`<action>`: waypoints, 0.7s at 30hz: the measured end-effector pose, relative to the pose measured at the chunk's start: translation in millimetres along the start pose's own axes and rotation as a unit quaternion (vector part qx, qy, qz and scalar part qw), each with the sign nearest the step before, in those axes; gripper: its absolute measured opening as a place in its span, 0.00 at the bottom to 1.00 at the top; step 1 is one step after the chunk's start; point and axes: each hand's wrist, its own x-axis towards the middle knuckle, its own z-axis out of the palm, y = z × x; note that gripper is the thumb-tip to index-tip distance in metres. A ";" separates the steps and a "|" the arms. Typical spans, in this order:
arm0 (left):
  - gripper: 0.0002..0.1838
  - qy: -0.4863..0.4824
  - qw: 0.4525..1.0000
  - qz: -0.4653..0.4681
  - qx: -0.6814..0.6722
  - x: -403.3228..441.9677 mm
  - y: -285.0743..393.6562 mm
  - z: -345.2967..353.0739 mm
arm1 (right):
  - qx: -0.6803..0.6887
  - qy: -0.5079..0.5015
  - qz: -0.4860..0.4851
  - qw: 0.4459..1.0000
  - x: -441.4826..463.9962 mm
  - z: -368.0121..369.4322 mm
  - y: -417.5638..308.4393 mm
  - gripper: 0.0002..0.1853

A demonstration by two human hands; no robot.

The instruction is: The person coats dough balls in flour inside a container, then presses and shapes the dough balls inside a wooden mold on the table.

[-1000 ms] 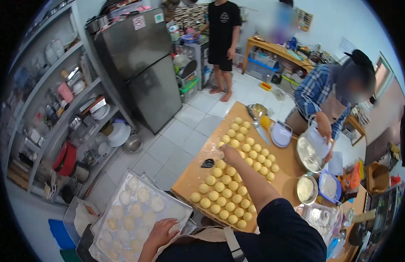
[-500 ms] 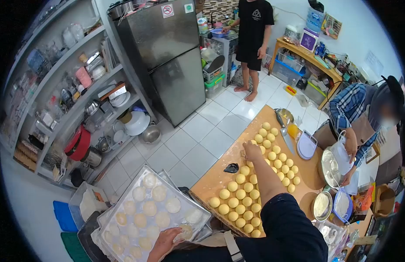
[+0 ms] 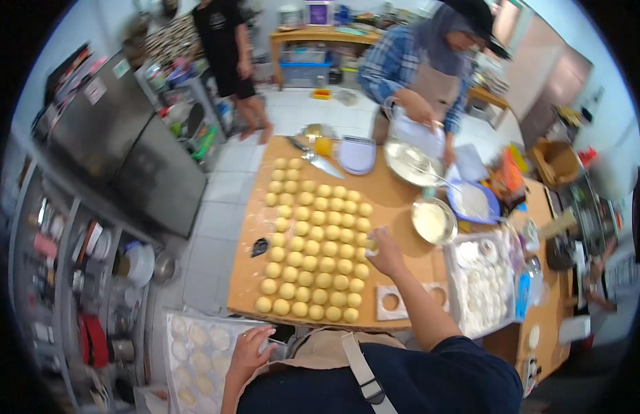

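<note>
My right hand (image 3: 386, 255) is at the right edge of the rows of yellow dough balls (image 3: 320, 263) on the wooden table. Its fingers are closed around something small and pale that I cannot make out. My left hand (image 3: 249, 353) hovers at the right side of a tray (image 3: 172, 331) of flattened pale dough rounds (image 3: 201, 360); its fingers are stretched out and nothing shows in them. Near my right forearm lies a pale board with round holes (image 3: 390, 317). A small black scrap (image 3: 260, 246) lies left of the balls.
Across the table a co-worker (image 3: 430, 90) in a plaid shirt works over a metal bowl (image 3: 411, 169). Nearby are a knife (image 3: 320, 160), a kitchen scale (image 3: 356, 154), a bowl of pale cream (image 3: 430, 219) and a floury white tray (image 3: 482, 276). Another person (image 3: 227, 62) stands behind.
My view has swung right. My right hand has moved from the far left of the dough balls to their right edge. My left hand has lifted from a dough round on the tray.
</note>
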 end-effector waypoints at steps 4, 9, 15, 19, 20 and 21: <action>0.17 -0.056 0.996 0.071 0.013 55.2 47.7 12.1 | -0.068 0.104 0.127 0.984 -109.8 -97.6 86.5 0.27; 0.19 -0.098 0.983 0.153 0.022 101.1 104.4 60.2 | -0.085 0.147 0.299 0.939 -218.3 -170.9 147.6 0.26; 0.17 -0.161 0.958 0.235 0.005 124.9 191.7 124.5 | -0.073 0.040 0.232 0.969 -283.3 -181.9 198.4 0.32; 0.17 -0.180 0.956 0.231 0.000 118.9 225.0 155.9 | -0.098 -0.126 0.318 0.935 -298.3 -196.7 200.5 0.31; 0.17 -0.181 0.957 0.228 -0.006 116.3 231.4 160.7 | -0.109 -0.178 0.338 0.918 -300.2 -195.9 196.6 0.31; 0.17 -0.181 0.957 0.225 -0.013 113.7 236.7 165.2 | -0.138 -0.152 0.323 0.924 -306.0 -180.5 207.0 0.29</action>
